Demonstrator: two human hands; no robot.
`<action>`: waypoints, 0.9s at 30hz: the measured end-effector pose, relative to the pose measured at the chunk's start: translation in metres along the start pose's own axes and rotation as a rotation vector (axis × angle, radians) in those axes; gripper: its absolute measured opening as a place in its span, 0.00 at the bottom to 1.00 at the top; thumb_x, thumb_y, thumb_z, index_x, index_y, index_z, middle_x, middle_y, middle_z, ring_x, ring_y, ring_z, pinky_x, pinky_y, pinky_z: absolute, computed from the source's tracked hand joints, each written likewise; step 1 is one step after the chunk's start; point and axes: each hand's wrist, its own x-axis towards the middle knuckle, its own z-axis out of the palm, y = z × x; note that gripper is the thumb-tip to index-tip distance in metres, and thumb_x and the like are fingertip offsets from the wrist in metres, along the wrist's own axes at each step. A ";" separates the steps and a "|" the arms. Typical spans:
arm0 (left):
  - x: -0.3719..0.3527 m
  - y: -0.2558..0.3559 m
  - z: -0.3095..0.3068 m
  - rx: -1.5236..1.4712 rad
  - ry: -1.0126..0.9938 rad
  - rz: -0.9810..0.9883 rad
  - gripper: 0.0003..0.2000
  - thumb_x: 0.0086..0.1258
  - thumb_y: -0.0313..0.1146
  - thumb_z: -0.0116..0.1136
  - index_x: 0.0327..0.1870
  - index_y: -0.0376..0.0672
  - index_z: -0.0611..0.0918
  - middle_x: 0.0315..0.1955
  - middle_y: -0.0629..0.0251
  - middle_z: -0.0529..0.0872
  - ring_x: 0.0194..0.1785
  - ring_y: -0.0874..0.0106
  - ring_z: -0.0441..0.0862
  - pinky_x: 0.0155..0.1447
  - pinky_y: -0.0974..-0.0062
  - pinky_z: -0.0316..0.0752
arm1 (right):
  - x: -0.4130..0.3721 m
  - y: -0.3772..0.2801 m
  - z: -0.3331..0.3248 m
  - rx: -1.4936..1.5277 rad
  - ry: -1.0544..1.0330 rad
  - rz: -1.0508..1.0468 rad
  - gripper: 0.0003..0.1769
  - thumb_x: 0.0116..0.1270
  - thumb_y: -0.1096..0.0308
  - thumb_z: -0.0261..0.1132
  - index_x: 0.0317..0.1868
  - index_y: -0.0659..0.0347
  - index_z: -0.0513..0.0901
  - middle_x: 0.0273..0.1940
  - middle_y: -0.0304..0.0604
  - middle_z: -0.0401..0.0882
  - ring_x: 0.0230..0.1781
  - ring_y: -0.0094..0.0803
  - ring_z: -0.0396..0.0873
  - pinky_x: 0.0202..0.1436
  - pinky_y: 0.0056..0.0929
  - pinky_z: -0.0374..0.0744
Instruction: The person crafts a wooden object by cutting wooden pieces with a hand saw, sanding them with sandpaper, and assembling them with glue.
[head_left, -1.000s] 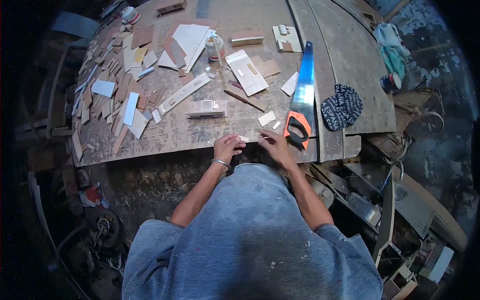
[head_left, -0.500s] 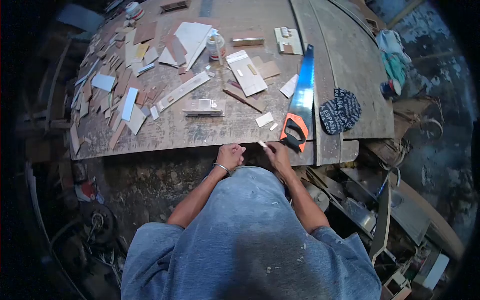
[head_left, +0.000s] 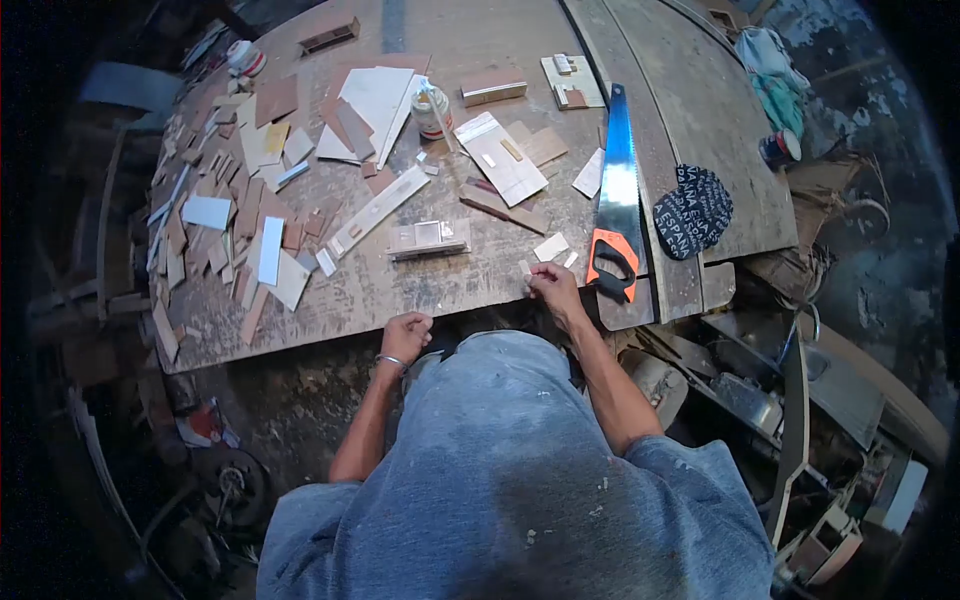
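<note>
R hand (head_left: 553,287) pinching small pale flat strip (head_left: 526,268), prob. wood, nr front edge of brown worn wooden bench (head_left: 375,293); likely v. light, stiff, snappable, best held mid-length; L hand (head_left: 406,337) curled, can't tell if gripping anything

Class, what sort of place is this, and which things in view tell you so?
Most likely a woodworking workshop: a handsaw with an orange and black handle lies on a worn workbench, and many offcuts of board are strewn across the bench's left side.
</note>
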 end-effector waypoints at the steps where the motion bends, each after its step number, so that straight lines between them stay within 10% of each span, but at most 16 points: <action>1: 0.004 0.009 -0.005 0.041 -0.048 0.088 0.09 0.74 0.30 0.63 0.44 0.32 0.88 0.23 0.62 0.88 0.26 0.78 0.84 0.34 0.76 0.79 | -0.004 0.001 0.006 -0.013 0.038 -0.016 0.14 0.68 0.78 0.67 0.53 0.68 0.81 0.32 0.39 0.82 0.29 0.25 0.81 0.33 0.23 0.79; 10: 0.085 0.033 -0.141 0.461 -0.019 0.347 0.10 0.69 0.33 0.66 0.42 0.33 0.88 0.24 0.55 0.86 0.29 0.65 0.84 0.37 0.65 0.78 | 0.040 0.062 0.051 -0.176 0.300 0.006 0.17 0.70 0.82 0.59 0.59 0.64 0.75 0.31 0.40 0.79 0.27 0.27 0.81 0.28 0.25 0.78; 11: 0.099 0.034 -0.154 0.550 0.007 0.359 0.11 0.66 0.32 0.64 0.45 0.36 0.89 0.33 0.46 0.89 0.38 0.50 0.88 0.47 0.57 0.82 | 0.041 0.065 0.056 -0.256 0.377 -0.013 0.16 0.70 0.79 0.60 0.58 0.64 0.78 0.32 0.43 0.81 0.29 0.29 0.83 0.31 0.30 0.81; 14: 0.143 0.031 -0.177 0.635 0.006 0.572 0.14 0.65 0.32 0.64 0.50 0.36 0.87 0.40 0.44 0.89 0.45 0.48 0.87 0.53 0.56 0.81 | 0.027 0.047 0.081 -0.602 0.469 -0.156 0.17 0.67 0.76 0.62 0.56 0.65 0.80 0.37 0.49 0.83 0.36 0.38 0.86 0.41 0.37 0.84; 17: 0.175 0.050 -0.177 0.668 -0.166 0.479 0.16 0.65 0.31 0.62 0.52 0.34 0.86 0.45 0.42 0.89 0.50 0.46 0.87 0.58 0.56 0.81 | 0.022 0.043 0.096 -0.666 0.543 -0.361 0.20 0.65 0.76 0.61 0.58 0.69 0.80 0.42 0.59 0.84 0.46 0.56 0.84 0.53 0.46 0.81; 27: 0.235 0.077 -0.117 0.613 -0.355 0.511 0.14 0.65 0.33 0.60 0.47 0.32 0.87 0.42 0.41 0.89 0.49 0.46 0.87 0.57 0.56 0.81 | 0.008 0.026 0.130 -0.683 0.773 -0.171 0.19 0.64 0.73 0.66 0.55 0.69 0.83 0.48 0.60 0.83 0.49 0.57 0.82 0.57 0.47 0.80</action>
